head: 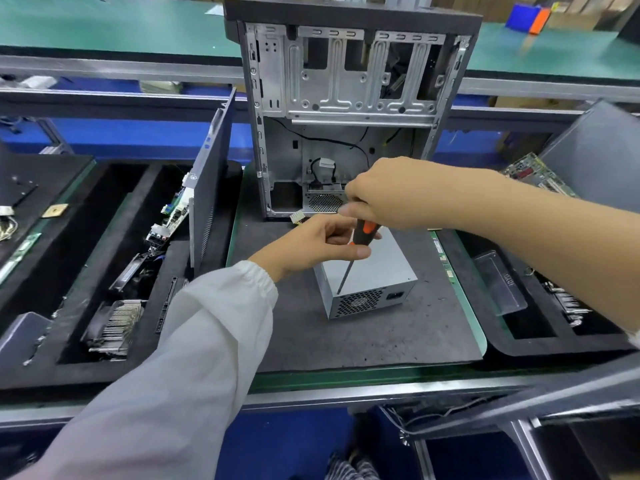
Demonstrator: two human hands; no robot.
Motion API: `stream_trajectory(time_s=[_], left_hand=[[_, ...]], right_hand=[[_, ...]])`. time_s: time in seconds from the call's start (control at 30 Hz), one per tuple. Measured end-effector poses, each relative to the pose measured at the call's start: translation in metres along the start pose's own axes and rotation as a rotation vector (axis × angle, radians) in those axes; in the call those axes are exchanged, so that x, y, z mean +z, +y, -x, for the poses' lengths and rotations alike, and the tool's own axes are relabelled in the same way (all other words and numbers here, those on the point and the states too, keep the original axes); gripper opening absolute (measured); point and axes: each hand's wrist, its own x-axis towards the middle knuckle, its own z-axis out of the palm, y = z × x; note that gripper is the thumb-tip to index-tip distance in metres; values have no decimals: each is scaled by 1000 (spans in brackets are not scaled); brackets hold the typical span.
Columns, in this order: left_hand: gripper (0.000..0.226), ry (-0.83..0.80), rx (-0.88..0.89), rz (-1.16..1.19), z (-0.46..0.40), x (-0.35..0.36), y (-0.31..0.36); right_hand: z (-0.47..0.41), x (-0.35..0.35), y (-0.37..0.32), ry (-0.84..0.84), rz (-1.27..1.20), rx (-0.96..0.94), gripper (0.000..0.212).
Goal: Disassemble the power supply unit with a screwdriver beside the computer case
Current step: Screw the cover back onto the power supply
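The right hand (377, 195) is wrapped around the top of the screwdriver (356, 247), fingers curled over the black and orange handle. Just below that grip the left hand (322, 244) pinches the lower handle between thumb and fingers, steadying it. From the two grips the thin shaft runs down and toward the person, with its tip at the near top edge of the power supply (367, 282), a grey metal box lying on the dark mat (346, 341). The box sits directly under both hands, its vented end with the socket facing the person. Beyond the hands stands the open computer case (346, 98), close behind the box but apart from it.

This looks like an early cover screw being worked; the box appears fully closed. To do it well, the tip should seat squarely in the screw head before any turn, which I cannot confirm since the screw is too small to see. The shaft is tilted, so bringing it more in line with the screw would reduce slipping. Nothing is holding the box itself, so downward pressure should be firm enough to keep it from sliding on the mat
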Motion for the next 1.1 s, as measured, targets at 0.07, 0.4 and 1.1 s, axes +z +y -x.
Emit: stream_trajectory(time_s=[0.07,0.4,1.1], left_hand=[[24,0,3,24,3,-4,-2],[28,115,30,-73,-2,3,2],[28,18,-1,71,1,-9,-6]], right_hand=[[4,-5,5,-73,-55,-101,15],[3,-4,5,-30,-80,150,53],[3,-8,15,-94,-202,-182,15]])
